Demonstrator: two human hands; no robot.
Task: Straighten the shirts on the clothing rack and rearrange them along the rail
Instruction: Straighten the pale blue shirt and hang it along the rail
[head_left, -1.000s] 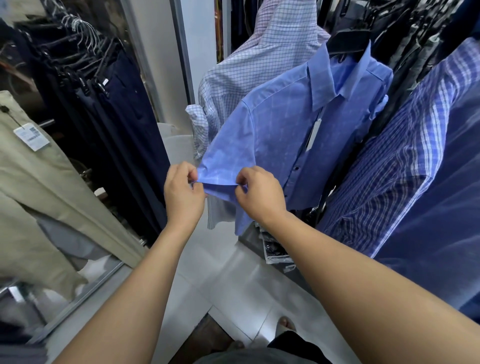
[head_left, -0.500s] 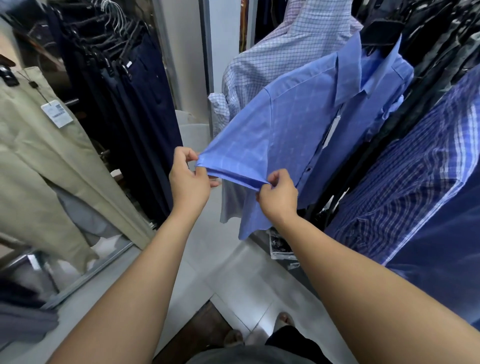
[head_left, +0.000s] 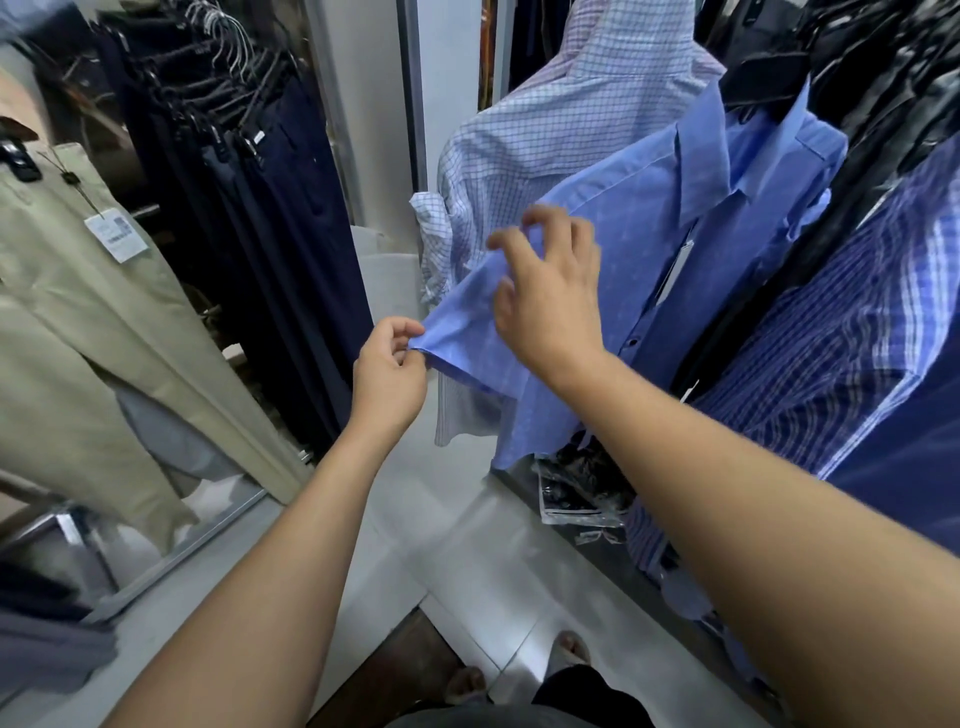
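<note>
hands 2 | left hand (head_left: 387, 375) pinches 1 blue shirt (head_left: 652, 218) sleeve | right hand (head_left: 550, 306) fingers loose, empty

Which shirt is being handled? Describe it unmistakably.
Among the shirts hanging at right, the light blue shirt is between a white checked shirt and a dark plaid shirt. The left hand pinches its sleeve hem; unlike its neighbours, it looks almost plain.

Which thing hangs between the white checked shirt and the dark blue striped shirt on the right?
The light blue shirt hangs between them, its sleeve pinched by the left hand; the head view shows it.
</note>
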